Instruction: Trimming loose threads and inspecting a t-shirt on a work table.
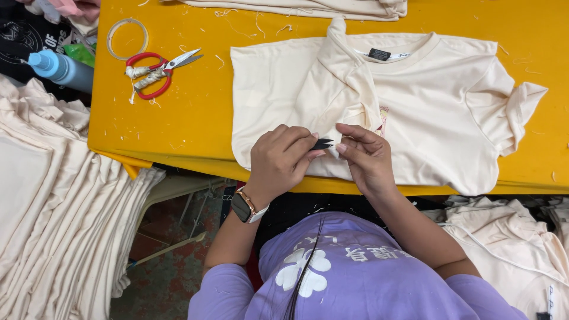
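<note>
Pinching black tag point(322, 143), left hand point(278, 163), right hand point(366, 157) bent inward

A yellow tabletop point(195, 118) is carrying everything here, littered with pale thread scraps. A cream T-shirt point(427, 112) is lying flat across its middle and three-o'clock side, its neck label pointing toward twelve o'clock. Red-handled scissors point(159, 72) are resting toward ten o'clock, their handles wrapped with pale strips, blades pointing toward three o'clock. A ring of clear tape point(127, 39) is sitting just beyond them. More folded cream fabric point(308, 8) is lying along the twelve-o'clock edge.
</note>
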